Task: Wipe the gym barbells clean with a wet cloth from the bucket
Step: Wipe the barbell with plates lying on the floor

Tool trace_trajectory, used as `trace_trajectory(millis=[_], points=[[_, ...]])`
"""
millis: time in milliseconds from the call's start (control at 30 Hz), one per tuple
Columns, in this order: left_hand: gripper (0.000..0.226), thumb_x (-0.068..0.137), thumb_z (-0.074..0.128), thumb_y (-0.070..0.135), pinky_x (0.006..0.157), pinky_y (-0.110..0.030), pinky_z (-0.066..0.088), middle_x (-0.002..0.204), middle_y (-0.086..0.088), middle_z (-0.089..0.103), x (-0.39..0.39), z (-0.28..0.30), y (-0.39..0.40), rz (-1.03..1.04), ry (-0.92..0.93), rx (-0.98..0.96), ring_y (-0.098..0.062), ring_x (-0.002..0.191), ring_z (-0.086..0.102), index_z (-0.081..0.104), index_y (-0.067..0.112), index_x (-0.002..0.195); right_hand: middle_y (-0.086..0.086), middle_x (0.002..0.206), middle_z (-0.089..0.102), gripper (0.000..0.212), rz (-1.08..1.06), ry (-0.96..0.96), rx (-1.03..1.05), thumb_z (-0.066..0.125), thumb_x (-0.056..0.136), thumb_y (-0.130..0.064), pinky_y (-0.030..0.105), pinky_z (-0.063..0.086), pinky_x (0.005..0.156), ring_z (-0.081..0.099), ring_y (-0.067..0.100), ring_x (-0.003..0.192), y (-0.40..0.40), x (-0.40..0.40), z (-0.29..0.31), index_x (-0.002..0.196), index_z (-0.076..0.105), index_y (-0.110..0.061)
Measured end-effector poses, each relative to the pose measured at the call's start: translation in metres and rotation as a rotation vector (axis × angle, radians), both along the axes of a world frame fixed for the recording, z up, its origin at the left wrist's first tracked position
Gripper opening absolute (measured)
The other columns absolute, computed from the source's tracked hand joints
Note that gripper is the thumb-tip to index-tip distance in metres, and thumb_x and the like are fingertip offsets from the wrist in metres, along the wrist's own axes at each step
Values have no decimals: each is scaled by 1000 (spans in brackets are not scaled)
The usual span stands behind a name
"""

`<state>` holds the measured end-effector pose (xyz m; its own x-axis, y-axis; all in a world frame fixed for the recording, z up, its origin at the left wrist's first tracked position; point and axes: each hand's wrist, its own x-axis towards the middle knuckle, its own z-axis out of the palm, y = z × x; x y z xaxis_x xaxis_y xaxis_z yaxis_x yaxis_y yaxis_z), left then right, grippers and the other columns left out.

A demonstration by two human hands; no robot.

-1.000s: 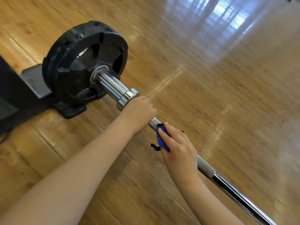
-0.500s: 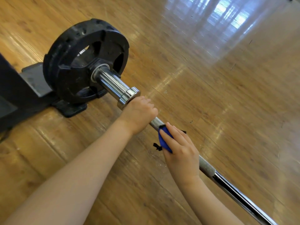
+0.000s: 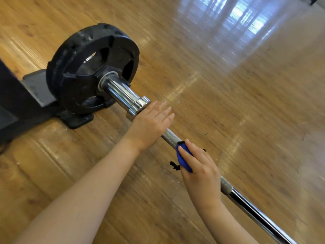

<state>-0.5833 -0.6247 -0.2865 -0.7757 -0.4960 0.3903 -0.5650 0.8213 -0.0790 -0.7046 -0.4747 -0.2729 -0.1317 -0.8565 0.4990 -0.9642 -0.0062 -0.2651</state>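
Left fingers [image 3: 163, 111] straight over the bar [image 3: 171, 137] beside the collar [image 3: 139, 110], right hand [image 3: 200, 166] gripping cloth [image 3: 183, 160]: best wrapped fully, slid toward collar.

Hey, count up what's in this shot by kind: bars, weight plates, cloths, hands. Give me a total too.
Bar: 1
Plate: 1
Cloth: 1
Hands: 2, left hand open over the bar, right hand gripping the cloth on it
Total: 5
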Motion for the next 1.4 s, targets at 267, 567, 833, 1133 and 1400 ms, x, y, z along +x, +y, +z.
trace_trajectory(millis=[267,567,833,1133,1400], points=[[25,65,66,4,87,-40,52,90,-11,73,-5,-2,-3,2,-86,24,-29,93,69,74,10,88,9,101,72,41,-31,11,10,86,51,8,30,53,68,70,28,79,-22,15,-2,88,77,-8],[9,84,53,4,83,-34,47,84,-1,56,-14,39,-9,-5,-502,346,-21,82,55,53,12,88,8,111,69,30,-24,19,24,79,68,1,25,50,81,69,27,91,12,-6,2,96,76,-8],[41,87,38,6,101,-52,39,118,-13,66,-3,-1,4,-6,-66,-26,-30,115,59,65,5,117,7,107,71,26,7,0,-1,77,69,-3,27,52,72,69,26,86,-31,15,-4,94,76,-11],[22,66,67,-3,105,-43,41,96,-11,72,-11,14,2,-87,-154,142,-29,114,60,70,9,84,5,109,70,31,-37,33,25,74,66,-6,20,48,78,69,24,89,11,-9,4,96,76,-12],[32,84,49,4,116,-40,13,118,-4,65,-15,16,4,-22,-313,190,-24,133,41,65,14,110,5,106,71,26,-2,30,73,70,69,-12,19,46,75,69,22,88,-16,3,9,95,76,-12]])
